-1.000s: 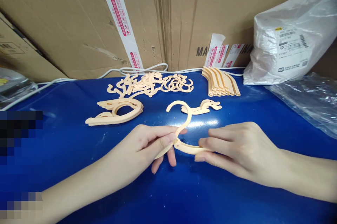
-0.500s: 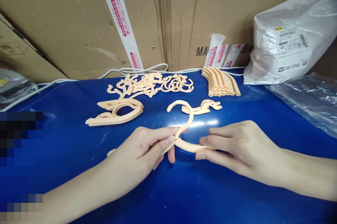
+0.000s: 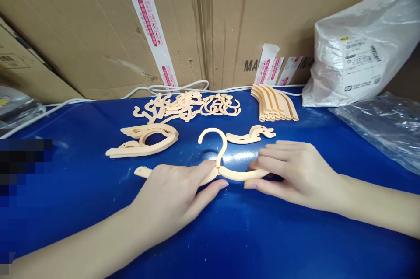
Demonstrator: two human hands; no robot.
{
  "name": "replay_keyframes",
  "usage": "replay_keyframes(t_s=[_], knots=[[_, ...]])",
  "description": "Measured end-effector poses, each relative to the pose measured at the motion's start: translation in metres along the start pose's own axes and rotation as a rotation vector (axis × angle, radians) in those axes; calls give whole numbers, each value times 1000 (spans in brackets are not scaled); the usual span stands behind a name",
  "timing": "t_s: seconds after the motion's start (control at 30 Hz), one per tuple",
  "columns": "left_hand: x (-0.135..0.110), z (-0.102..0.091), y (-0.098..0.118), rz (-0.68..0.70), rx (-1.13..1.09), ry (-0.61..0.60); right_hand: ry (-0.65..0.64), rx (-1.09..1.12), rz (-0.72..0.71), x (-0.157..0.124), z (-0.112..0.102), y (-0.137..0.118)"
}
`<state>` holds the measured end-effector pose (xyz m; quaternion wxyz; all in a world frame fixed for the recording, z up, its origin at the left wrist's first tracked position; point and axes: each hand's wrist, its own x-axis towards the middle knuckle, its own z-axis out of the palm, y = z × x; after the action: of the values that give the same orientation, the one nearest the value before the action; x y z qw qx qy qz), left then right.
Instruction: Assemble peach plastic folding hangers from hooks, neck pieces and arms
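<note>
A small peach plastic hanger (image 3: 219, 166) lies spread on the blue table top (image 3: 246, 235), its hook pointing away from me. My left hand (image 3: 177, 196) rests flat over the hanger's left arm, fingers stretched out and pressing on it. My right hand (image 3: 295, 174) lies on the right arm, fingers extended, fingertips at its end. The tip of the left arm sticks out past my left hand (image 3: 141, 171).
Behind the hanger lie a loose peach piece (image 3: 251, 134), a stack of curved arms (image 3: 144, 139), a heap of hooks (image 3: 190, 106) and a row of arms (image 3: 274, 104). Cardboard boxes (image 3: 98, 43) close off the back. Plastic bags (image 3: 357, 51) sit at right, a white cable (image 3: 177, 86) along the boxes.
The hanger went from being held folded between both hands to lying opened flat on the table. My left hand's fingers have uncurled and now press down on it.
</note>
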<state>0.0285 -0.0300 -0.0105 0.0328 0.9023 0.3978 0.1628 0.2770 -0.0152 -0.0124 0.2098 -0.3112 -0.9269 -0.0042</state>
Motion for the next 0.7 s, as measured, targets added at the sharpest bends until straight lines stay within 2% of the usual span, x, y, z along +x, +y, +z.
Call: replay_keyframes(t_s=[0.17,0.27,0.4,0.53,0.7], knots=[[1,0,-6,40,14,100,241,-211,-97,0,-7,0],[-1,0,-9,42,3,120,310,-270,-201,-4,-9,-2],[-3,2,-10,47,-4,134,244,-202,-329,-7,-6,-6],[-2,2,-9,121,46,203,127,-124,-324,-3,-3,-6],[-1,4,-6,232,109,246,100,-109,-271,0,-1,-3]])
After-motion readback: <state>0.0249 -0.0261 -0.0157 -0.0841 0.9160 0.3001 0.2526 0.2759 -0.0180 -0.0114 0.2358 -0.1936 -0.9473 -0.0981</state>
